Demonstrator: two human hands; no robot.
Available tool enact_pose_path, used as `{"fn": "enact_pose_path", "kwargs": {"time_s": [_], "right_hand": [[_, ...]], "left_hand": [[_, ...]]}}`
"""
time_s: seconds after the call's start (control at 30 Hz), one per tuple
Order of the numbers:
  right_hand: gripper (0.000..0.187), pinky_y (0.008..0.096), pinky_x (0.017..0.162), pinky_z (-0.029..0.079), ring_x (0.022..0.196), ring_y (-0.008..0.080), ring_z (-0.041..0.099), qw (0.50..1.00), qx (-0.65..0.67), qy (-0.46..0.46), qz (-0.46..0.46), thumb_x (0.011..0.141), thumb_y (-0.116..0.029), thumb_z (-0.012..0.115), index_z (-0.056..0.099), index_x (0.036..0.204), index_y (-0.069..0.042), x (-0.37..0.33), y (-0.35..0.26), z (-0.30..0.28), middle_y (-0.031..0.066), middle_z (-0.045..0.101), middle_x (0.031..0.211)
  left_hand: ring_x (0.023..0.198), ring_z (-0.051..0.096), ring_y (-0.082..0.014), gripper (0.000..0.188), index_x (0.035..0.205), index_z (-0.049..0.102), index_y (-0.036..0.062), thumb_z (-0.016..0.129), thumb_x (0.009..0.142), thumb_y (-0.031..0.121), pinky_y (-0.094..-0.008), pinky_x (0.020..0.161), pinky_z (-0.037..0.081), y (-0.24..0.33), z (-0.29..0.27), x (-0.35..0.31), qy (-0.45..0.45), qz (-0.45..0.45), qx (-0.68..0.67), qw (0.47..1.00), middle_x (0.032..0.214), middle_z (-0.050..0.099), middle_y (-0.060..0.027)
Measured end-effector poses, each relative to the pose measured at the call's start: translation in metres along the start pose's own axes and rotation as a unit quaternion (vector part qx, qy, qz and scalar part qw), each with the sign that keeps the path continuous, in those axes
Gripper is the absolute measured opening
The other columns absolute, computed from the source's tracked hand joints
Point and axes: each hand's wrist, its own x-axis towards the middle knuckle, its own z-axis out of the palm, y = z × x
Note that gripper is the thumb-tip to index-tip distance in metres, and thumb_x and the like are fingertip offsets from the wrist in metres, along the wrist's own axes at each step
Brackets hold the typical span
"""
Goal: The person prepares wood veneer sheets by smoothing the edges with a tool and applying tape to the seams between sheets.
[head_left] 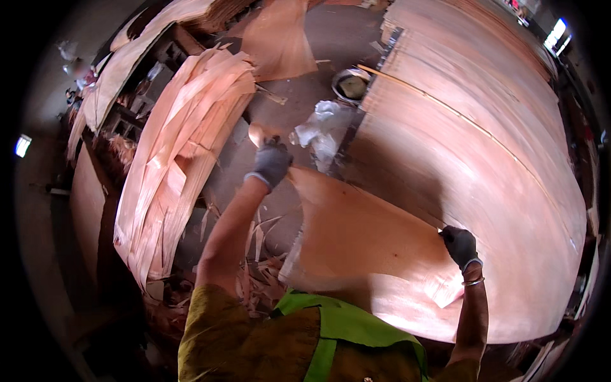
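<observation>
A thin, reddish-tan wood veneer sheet (356,229) stretches between my two hands, over the near left part of a large veneer stack (509,184). My left hand (272,162), in a grey glove, is closed at the sheet's far left corner. A pale, curled bit of veneer (256,134) sticks out beyond its fingers. My right hand (458,245), in a dark glove, pinches the sheet's right edge, with a bangle on the wrist. Light falls brightly on the sheet near that hand. The fingertips of the left hand are partly hidden.
A heap of loose veneer strips (184,146) stands on the left. A thin stick (445,105) lies across the large stack. Beside the stack are a metal bowl (350,85) and crumpled clear plastic (324,130). Veneer scraps (261,280) litter the floor near my body.
</observation>
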Motion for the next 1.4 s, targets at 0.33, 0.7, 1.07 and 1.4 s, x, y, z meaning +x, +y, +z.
{"fn": "enact_pose_path", "kwargs": {"time_s": [0.33, 0.7, 1.07, 1.4], "right_hand": [[0.013, 0.0448, 0.065, 0.048, 0.075, 0.0377, 0.061, 0.998, 0.055, 0.002, 0.02, 0.084, -0.022, 0.063, 0.064, 0.083, -0.009, 0.031, 0.016, 0.031, 0.016, 0.064, 0.078], [0.016, 0.0411, 0.066, 0.049, 0.079, 0.037, 0.063, 0.993, 0.029, 0.014, 0.112, 0.081, -0.022, 0.064, 0.064, 0.088, -0.007, 0.091, 0.013, 0.056, 0.0179, 0.064, 0.084], [0.023, 0.0396, 0.068, 0.05, 0.083, 0.0354, 0.064, 0.992, 0.029, 0.041, 0.112, 0.079, -0.023, 0.068, 0.066, 0.097, -0.008, 0.097, 0.017, 0.067, 0.0178, 0.066, 0.09], [0.027, 0.0452, 0.075, 0.051, 0.087, 0.0374, 0.064, 0.981, 0.086, 0.07, 0.159, 0.077, -0.026, 0.066, 0.068, 0.099, -0.01, 0.087, 0.047, 0.097, 0.0198, 0.066, 0.092]], "left_hand": [[0.11, 0.056, -0.0309, 0.016, 0.078, 0.073, 0.0172, 0.058, 0.076, 0.021, -0.0455, 0.097, 0.037, -0.016, 0.02, 0.04, 0.056, 0.002, 0.075, 0.996, 0.093, 0.067, -0.0086], [0.099, 0.055, -0.0255, 0.027, 0.107, 0.064, 0.008, 0.049, 0.086, 0.016, -0.0401, 0.078, 0.043, 0.032, 0.007, 0.075, 0.184, -0.028, -0.032, 0.982, 0.116, 0.059, -0.0096], [0.137, 0.029, -0.0359, 0.068, 0.142, 0.032, 0.0013, 0.055, 0.086, 0.031, -0.0504, 0.112, 0.019, 0.15, 0.033, -0.028, 0.07, -0.081, -0.271, 0.957, 0.148, 0.03, -0.0194], [0.138, 0.028, -0.0332, 0.064, 0.142, 0.035, 0.0038, 0.052, 0.086, 0.03, -0.0524, 0.114, 0.013, 0.154, 0.059, 0.007, 0.051, -0.059, -0.192, 0.978, 0.149, 0.031, -0.0153]]}}
